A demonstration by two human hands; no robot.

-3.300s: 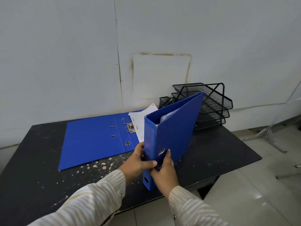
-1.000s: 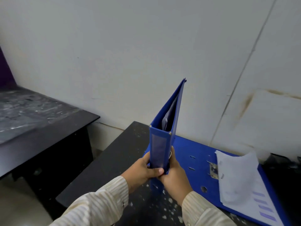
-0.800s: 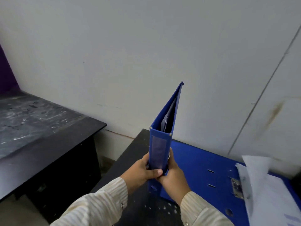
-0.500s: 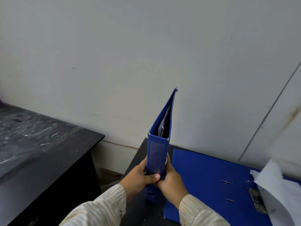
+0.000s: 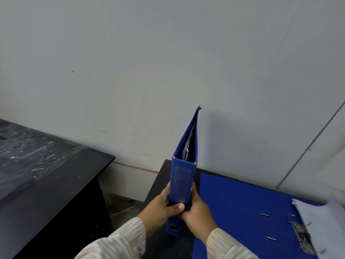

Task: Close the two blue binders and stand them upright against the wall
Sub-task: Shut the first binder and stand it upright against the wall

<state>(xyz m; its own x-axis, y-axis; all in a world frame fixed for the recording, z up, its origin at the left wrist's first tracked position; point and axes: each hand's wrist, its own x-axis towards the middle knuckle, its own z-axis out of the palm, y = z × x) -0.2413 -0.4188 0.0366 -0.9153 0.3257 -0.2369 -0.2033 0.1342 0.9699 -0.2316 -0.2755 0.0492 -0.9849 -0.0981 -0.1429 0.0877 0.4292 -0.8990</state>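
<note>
A: What do the hands hold?

B: The left hand and the right hand clasp the spine of the closed binder from either side, low down. It stands upright, long axis vertical, spine toward the person, far edge close to the wall.

A: So which way does it go?

B: Probably straight away from the person. The open binder lies flat just right on the surface, papers loose, crowding that side; left is a gap, then another desk.
</note>
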